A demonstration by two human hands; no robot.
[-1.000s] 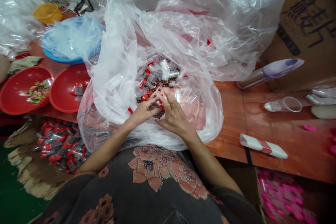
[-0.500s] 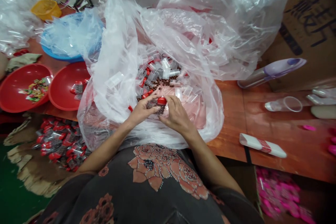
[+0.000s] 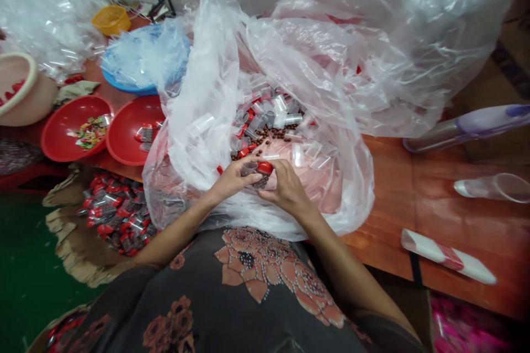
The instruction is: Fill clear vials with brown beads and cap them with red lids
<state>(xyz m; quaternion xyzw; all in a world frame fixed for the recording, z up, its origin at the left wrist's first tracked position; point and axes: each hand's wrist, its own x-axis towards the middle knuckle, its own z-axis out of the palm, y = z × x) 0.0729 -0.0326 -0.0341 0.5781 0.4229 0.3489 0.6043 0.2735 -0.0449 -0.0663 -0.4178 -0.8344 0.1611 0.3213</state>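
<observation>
Two hands work close together just above the near lip of a clear plastic bag [image 3: 194, 105], both held narrow. The left hand [image 3: 234, 179] pinches a small clear cup [image 3: 249, 169] between fingers and thumb, and the right hand [image 3: 285, 186] closes on a red cap [image 3: 265, 167], with a dark bead-filled piece [image 3: 260, 182] showing just below it (how these pieces join is hidden by the fingers). The work in hand is at the fingertips, and any reach goes through the bag's narrow mouth, where soft folds rise on the left and far sides.

Inside lie brown beads [image 3: 273, 133], loose clear tubes [image 3: 281, 113] and scattered red caps [image 3: 242, 131]. Left of the bag, on the floor, red-capped packets [image 3: 118, 212] sit on torn cardboard [image 3: 70, 242]. Beyond them stand two red basins [image 3: 62, 140] on the table [image 3: 455, 215], whose open surface stretches right of the bag, with a clear cup [image 3: 492, 187] on it.
</observation>
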